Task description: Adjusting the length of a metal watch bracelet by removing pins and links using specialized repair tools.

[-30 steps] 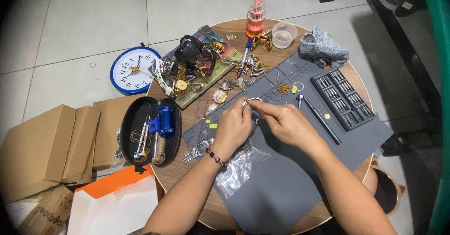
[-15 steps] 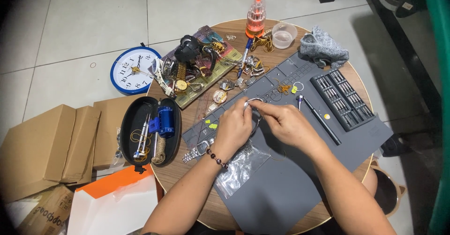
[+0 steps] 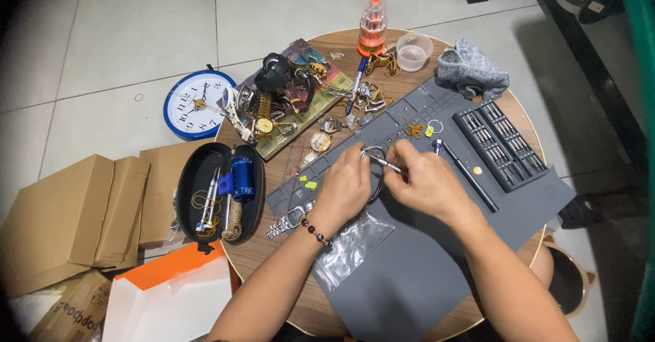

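We have both hands together over the grey work mat (image 3: 437,274) on the round wooden table (image 3: 273,246). Our left hand (image 3: 344,190) curls closed around a small watch (image 3: 374,156), of which only a rounded metal edge shows above the knuckles, so the watch sits on the mat in the middle of the table, mostly hidden by the hand. Our right hand (image 3: 426,185) pinches a thin metal tool (image 3: 387,165), whose tip points at that watch. As we judge it, the work is in the middle: the piece is held and the tool is at it, but we cannot tell whether anything has come loose yet. A clear plastic bag (image 3: 351,243) lies on the mat under our left wrist, a black screwdriver (image 3: 467,175) lies just right of our right hand, and a black bit tray (image 3: 501,144) lies beyond it. A heap of watches (image 3: 286,96) waits at the far edge.
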